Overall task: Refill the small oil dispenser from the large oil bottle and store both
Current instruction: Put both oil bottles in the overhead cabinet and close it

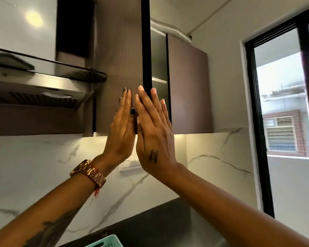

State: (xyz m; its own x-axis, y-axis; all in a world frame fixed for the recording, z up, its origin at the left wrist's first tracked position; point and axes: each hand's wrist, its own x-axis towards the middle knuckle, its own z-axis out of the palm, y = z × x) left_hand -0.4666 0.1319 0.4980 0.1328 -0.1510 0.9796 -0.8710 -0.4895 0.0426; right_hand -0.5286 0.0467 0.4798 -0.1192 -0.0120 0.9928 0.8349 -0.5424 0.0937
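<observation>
Both hands raised to a dark brown wall cabinet, fingers straight, nothing held in either. Left hand (122, 127) lies flat, palm on the ribbed dark brown cabinet door (119, 65); dark-polished nails showing at the fingertips. Right hand (154, 129) just beside it, fingers straight and slightly fanned, set at the door's black free edge; whether the palm presses the edge or only rests near it cannot be told. The two hands sit close together, thumbs nearly touching.

Door stands partly open: above the right hand's fingertips a dark gap shows the cabinet interior (159, 68) with one pale shelf edge. Neither the small oil dispenser nor the large oil bottle can be seen; where they are cannot be told from this view.

Gold-toned link wristwatch (88, 172) on the left wrist, red thread beside it. Small dark tattoo on the back of the right hand.

Right of the right hand: a plain flat brown cabinet door (189, 86), closed. Left of the left hand: a steel and glass chimney hood (43, 81). Below the hands: white marble-veined wall panel (43, 166) with a white switch plate (130, 164) between the wrists. Under the forearms: black countertop (150, 223) and the corner of a mint-green plastic basket (105, 242). Far right of the right arm: a black-framed window (278, 104).
</observation>
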